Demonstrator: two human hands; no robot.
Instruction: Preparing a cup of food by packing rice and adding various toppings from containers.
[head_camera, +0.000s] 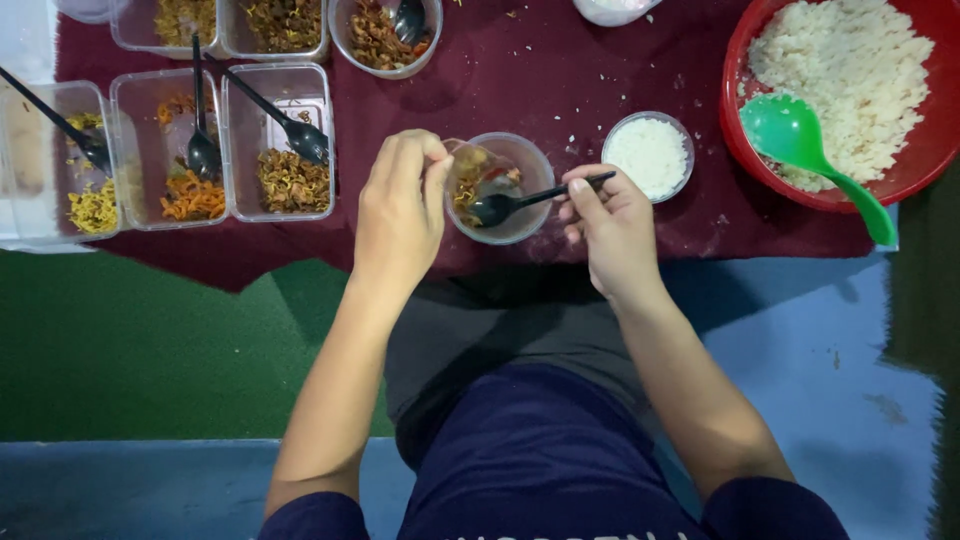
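Note:
My left hand (402, 205) grips the rim of a small clear plastic bowl (525, 170) that sits on a dark red cloth (560, 70). The bowl holds a little mixed food. My right hand (610, 225) holds a black spoon (520, 200) by its handle, with the spoon's head lying inside the bowl. Just right of the bowl stands a small clear cup of white rice (650, 155).
A red bowl of white rice (850, 60) with a green scoop (810, 150) is at the far right. Clear rectangular tubs of shredded foods (280, 140) with black spoons (200, 150) line the left. A round bowl (385, 40) stands at the top.

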